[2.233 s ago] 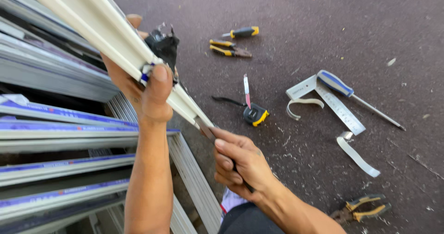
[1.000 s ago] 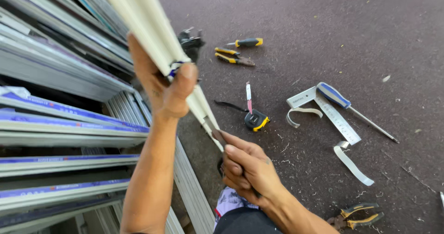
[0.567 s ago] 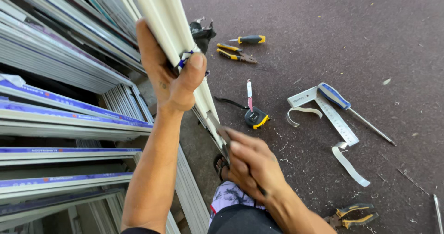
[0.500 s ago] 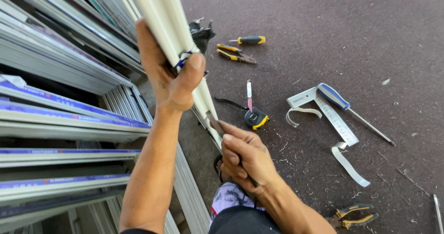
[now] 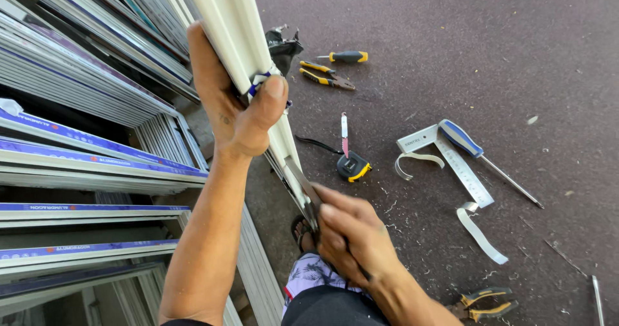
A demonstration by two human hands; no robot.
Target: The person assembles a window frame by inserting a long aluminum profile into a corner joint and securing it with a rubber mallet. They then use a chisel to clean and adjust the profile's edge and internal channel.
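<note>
My left hand (image 5: 235, 100) grips a long white metal profile (image 5: 225, 23) that slants from the top centre down toward my lap. At the profile's lower end my right hand (image 5: 351, 236) is closed around a slim flat-bladed tool (image 5: 302, 183) whose blade lies against the profile's end. A small blue and white scrap (image 5: 258, 82) shows between my left thumb and the profile. My foot in a sandal (image 5: 302, 230) is just below the tool.
Stacked metal profiles with blue film (image 5: 84, 152) fill the left side. On the dark floor lie a tape measure (image 5: 353, 167), a small knife (image 5: 344, 132), yellow-handled screwdrivers (image 5: 329, 74), a square ruler (image 5: 451, 158), a blue-handled screwdriver (image 5: 480, 155), white strips (image 5: 480, 236) and pliers (image 5: 487, 302).
The profile has swung more upright and my left hand has risen with it. My right hand has stayed at the lower end, shifting a little with the tool.
</note>
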